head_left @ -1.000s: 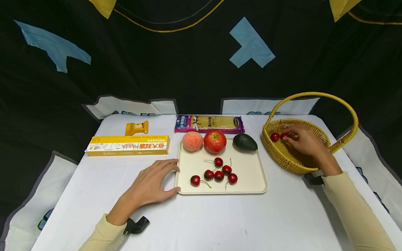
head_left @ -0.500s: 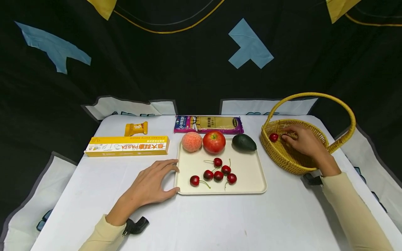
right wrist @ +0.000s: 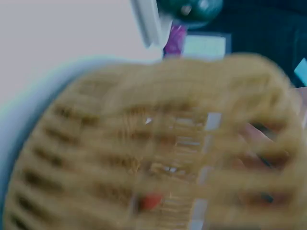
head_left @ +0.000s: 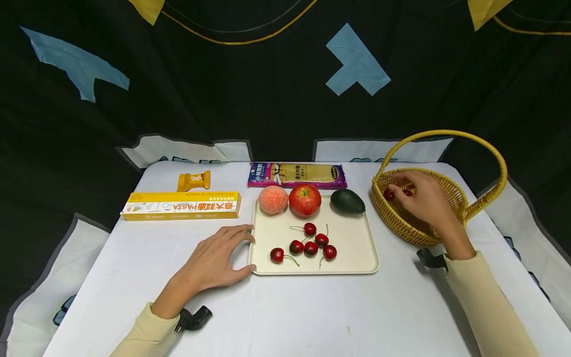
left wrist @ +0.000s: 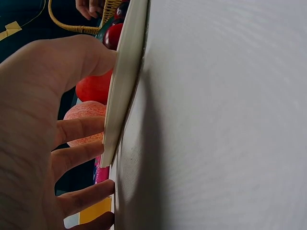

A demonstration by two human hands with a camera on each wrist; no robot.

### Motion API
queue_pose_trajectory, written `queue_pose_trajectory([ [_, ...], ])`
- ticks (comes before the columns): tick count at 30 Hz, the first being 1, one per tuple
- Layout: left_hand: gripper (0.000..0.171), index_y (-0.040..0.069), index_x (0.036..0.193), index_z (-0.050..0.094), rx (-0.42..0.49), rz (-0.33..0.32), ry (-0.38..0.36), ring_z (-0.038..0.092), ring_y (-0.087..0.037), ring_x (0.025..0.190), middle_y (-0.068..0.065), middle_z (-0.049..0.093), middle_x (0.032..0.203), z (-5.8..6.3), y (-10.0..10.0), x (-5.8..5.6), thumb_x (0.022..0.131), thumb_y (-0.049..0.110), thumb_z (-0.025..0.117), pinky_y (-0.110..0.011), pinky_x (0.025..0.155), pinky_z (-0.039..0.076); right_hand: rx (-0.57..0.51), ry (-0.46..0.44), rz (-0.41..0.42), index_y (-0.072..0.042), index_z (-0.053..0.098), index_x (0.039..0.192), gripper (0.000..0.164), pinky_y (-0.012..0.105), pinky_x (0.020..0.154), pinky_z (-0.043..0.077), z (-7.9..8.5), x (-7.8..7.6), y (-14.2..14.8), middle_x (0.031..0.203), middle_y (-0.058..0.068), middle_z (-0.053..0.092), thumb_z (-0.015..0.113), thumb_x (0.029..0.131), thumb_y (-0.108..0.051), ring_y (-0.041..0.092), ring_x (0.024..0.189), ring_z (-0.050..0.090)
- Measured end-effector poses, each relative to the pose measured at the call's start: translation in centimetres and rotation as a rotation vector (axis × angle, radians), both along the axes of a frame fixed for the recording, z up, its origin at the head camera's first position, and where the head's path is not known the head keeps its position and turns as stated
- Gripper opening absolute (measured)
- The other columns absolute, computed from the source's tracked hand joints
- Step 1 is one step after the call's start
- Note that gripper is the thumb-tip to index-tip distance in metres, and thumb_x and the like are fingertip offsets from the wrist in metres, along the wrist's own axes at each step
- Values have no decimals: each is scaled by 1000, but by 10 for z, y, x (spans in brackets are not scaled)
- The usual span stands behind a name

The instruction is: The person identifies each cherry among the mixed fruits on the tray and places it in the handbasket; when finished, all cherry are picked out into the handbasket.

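Note:
My left hand [head_left: 216, 260] rests on the table at the left side of a cream tray [head_left: 352, 263], thumb and fingertips touching its rim. On the tray lie several stemmed cherries [head_left: 311, 249], a red apple [head_left: 305, 201], a pink peach-like fruit [head_left: 273, 200] and an avocado [head_left: 348, 202]. Over the yellow wicker basket [head_left: 397, 225] at the right hovers my right hand [head_left: 421, 196], fingers loosely bent and seemingly holding nothing. Two cherries [head_left: 388, 194] show inside the basket, one partly behind the hand. The blurred basket wall [right wrist: 120, 110] fills most of the right wrist view.
A yellow pasta box [head_left: 180, 206] and a small orange packet [head_left: 194, 181] lie at the left. Behind the tray is a purple noodle pack [head_left: 298, 175]. The basket's tall handle [head_left: 450, 133] arches over it. A black curtain [head_left: 267, 99] hangs behind the table.
My right hand lets go of a cherry in the basket and shifts slightly left and up; that cherry shows beneath the hand again. The left hand stays at the tray.

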State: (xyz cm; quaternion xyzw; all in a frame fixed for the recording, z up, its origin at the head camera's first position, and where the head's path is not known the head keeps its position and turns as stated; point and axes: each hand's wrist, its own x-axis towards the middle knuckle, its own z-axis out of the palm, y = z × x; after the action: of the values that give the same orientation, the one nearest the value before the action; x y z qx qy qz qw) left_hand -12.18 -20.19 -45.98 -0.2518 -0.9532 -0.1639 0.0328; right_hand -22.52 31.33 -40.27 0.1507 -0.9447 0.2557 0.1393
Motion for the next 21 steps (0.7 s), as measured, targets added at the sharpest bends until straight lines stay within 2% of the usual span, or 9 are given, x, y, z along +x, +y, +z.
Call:
queue_pose_trajectory([
  [4, 54, 29, 129, 69, 12, -6, 13, 53, -24, 144, 6, 52, 162, -1, 0, 0, 85, 56, 82, -58, 96, 57, -21, 18, 36, -3, 72, 131, 35, 56, 85, 58, 3, 3, -15, 124, 19, 73, 79, 98, -15, 36, 100, 71],
  [8, 54, 28, 129, 69, 18, -12, 14, 53, -25, 144, 5, 52, 163, -1, 1, 0, 85, 55, 82, -57, 96, 57, -33, 27, 62, -4, 72, 129, 35, 55, 84, 59, 4, 7, -29, 119, 16, 74, 81, 97, -16, 35, 99, 71],
  [11, 54, 27, 130, 69, 15, -11, 7, 52, -25, 145, 6, 51, 163, -1, 1, 0, 85, 55, 82, -57, 97, 57, -20, 35, 87, -6, 73, 129, 35, 54, 85, 59, 3, 10, -39, 119, 14, 74, 82, 97, -18, 33, 98, 70],
  [16, 55, 28, 130, 69, 14, -10, 9, 52, -24, 145, 6, 51, 163, -1, 0, 1, 85, 56, 81, -58, 96, 57, 20, 29, 116, -10, 74, 130, 35, 46, 78, 57, 2, 16, -55, 116, 11, 72, 82, 97, -19, 27, 92, 65],
  [21, 54, 28, 130, 69, 17, -11, 18, 52, -24, 145, 6, 52, 163, 0, 1, 0, 85, 56, 81, -57, 97, 57, 31, 15, 151, -11, 75, 128, 34, 44, 75, 56, 0, 20, -67, 113, 11, 73, 84, 96, -21, 30, 97, 70],
])
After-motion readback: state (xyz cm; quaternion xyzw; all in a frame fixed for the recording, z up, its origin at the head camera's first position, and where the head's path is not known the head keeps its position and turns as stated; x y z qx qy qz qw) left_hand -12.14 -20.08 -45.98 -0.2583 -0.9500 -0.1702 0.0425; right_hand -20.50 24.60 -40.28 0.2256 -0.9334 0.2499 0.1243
